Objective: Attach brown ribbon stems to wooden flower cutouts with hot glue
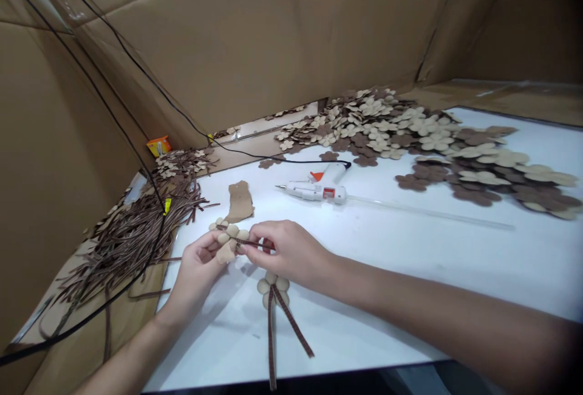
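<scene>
My left hand (204,256) is closed on a beige fabric flower (237,233), held just above the white board. Another beige flower shape shows behind it at the fingertips. A thin dark brown ribbon (250,242) lies across the held flower, and the fingers of my right hand (291,252) pinch its free end. Below the hands, a second beige flower (263,286) rests on the board with two brown ribbon tails (272,346) spreading toward me. Beyond my hands lies a torn piece of brown cardboard (240,202).
A white glue gun (314,191) lies on the board (378,322), with a clear glue stick (428,211) out its back and a black cord (255,156) leading left. Beige and brown flowers (392,127) are heaped behind. Many brown ribbons (132,243) pile at left, near an orange box (159,146).
</scene>
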A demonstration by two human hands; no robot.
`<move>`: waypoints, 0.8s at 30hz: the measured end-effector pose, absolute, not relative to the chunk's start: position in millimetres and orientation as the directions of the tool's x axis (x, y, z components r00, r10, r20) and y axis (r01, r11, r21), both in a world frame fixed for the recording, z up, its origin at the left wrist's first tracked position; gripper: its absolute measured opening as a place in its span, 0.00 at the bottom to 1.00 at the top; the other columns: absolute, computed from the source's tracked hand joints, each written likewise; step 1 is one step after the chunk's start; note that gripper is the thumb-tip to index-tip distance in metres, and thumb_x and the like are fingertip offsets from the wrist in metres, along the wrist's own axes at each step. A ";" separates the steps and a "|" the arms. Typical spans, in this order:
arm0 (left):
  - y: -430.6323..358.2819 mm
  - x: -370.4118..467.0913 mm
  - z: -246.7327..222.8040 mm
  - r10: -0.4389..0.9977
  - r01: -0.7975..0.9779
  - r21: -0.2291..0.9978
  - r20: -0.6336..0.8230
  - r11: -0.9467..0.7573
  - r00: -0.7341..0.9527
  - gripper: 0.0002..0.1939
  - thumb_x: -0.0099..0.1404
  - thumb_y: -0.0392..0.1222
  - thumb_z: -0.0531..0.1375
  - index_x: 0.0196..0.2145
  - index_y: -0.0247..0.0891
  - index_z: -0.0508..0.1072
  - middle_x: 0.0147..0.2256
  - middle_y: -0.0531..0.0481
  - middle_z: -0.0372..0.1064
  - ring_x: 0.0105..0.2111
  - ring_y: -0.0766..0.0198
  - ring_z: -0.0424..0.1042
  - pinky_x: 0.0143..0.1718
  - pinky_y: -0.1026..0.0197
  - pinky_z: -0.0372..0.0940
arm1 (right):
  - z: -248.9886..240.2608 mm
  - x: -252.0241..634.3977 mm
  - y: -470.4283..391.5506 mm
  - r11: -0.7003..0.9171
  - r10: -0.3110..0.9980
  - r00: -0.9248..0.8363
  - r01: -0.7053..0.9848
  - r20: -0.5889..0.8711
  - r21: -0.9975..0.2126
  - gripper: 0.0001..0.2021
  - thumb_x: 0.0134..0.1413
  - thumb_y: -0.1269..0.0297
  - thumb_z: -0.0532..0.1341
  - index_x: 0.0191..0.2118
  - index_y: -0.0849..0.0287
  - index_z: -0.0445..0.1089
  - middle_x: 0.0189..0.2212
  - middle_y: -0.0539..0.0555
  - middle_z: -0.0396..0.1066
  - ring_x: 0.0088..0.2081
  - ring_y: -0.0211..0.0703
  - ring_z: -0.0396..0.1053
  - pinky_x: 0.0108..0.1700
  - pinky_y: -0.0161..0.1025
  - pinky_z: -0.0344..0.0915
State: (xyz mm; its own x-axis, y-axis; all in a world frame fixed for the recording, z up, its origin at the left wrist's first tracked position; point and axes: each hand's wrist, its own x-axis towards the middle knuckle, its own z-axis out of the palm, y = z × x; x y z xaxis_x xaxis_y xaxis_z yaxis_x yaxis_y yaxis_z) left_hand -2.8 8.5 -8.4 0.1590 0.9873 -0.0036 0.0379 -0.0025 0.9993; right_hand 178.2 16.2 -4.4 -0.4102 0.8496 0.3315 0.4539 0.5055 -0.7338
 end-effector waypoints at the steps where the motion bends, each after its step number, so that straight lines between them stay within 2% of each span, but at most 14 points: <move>1: 8.3 -2.6 -8.0 0.988 0.040 0.999 -0.001 -0.005 0.155 0.08 0.53 0.42 0.65 0.29 0.36 0.72 0.28 0.53 0.69 0.26 0.70 0.66 0.26 0.72 0.61 | -4.7 177.9 15.8 0.504 0.850 -0.414 0.453 0.327 -0.735 0.11 0.52 0.63 0.57 0.22 0.59 0.61 0.20 0.46 0.63 0.23 0.32 0.57 0.26 0.31 0.49; 6: 8.1 -3.3 -8.4 0.989 0.072 0.997 0.023 -0.034 0.146 0.09 0.52 0.41 0.66 0.32 0.36 0.74 0.29 0.51 0.71 0.28 0.68 0.67 0.26 0.71 0.62 | -5.6 176.7 13.9 0.489 0.855 -0.422 0.458 0.303 -0.743 0.11 0.52 0.63 0.57 0.22 0.59 0.61 0.20 0.46 0.63 0.23 0.32 0.59 0.26 0.31 0.51; 10: 7.5 -1.9 -9.4 0.989 0.031 0.999 0.001 -0.005 0.149 0.08 0.53 0.42 0.65 0.30 0.35 0.73 0.27 0.53 0.70 0.26 0.69 0.67 0.25 0.71 0.61 | -4.4 178.2 12.6 0.506 0.851 -0.409 0.471 0.330 -0.723 0.11 0.52 0.64 0.56 0.21 0.59 0.60 0.20 0.46 0.63 0.24 0.33 0.59 0.26 0.31 0.52; 14: 7.2 2.7 -7.3 0.989 -0.009 1.000 0.006 -0.005 0.149 0.14 0.52 0.40 0.66 0.39 0.37 0.73 0.34 0.50 0.73 0.35 0.65 0.70 0.35 0.68 0.65 | -3.6 181.1 11.9 0.582 0.809 -0.433 0.491 0.398 -0.649 0.09 0.54 0.65 0.56 0.24 0.59 0.62 0.23 0.48 0.65 0.25 0.34 0.61 0.27 0.31 0.54; 16: 7.2 3.8 -6.7 0.984 0.017 0.999 0.038 -0.042 0.175 0.17 0.52 0.39 0.66 0.41 0.38 0.72 0.37 0.49 0.72 0.38 0.63 0.70 0.39 0.67 0.65 | -4.4 183.4 12.4 0.646 0.762 -0.456 0.503 0.460 -0.574 0.08 0.55 0.66 0.55 0.26 0.59 0.64 0.24 0.49 0.66 0.25 0.34 0.62 0.28 0.30 0.55; 20: 5.5 0.5 -7.8 0.967 0.104 0.982 0.132 -0.158 0.220 0.09 0.55 0.36 0.64 0.36 0.37 0.73 0.36 0.48 0.72 0.37 0.62 0.70 0.39 0.66 0.65 | -7.0 189.4 15.6 0.773 0.615 -0.528 0.550 0.586 -0.316 0.08 0.57 0.65 0.54 0.30 0.60 0.67 0.24 0.49 0.67 0.26 0.34 0.64 0.26 0.31 0.55; 24: -0.5 -6.4 -7.0 0.916 0.170 0.918 0.310 -0.358 0.256 0.09 0.55 0.32 0.63 0.35 0.40 0.75 0.37 0.48 0.73 0.41 0.58 0.71 0.44 0.61 0.64 | -7.9 193.8 17.8 0.821 0.477 -0.574 0.560 0.666 -0.106 0.10 0.59 0.65 0.52 0.31 0.58 0.68 0.24 0.49 0.69 0.26 0.34 0.66 0.28 0.32 0.57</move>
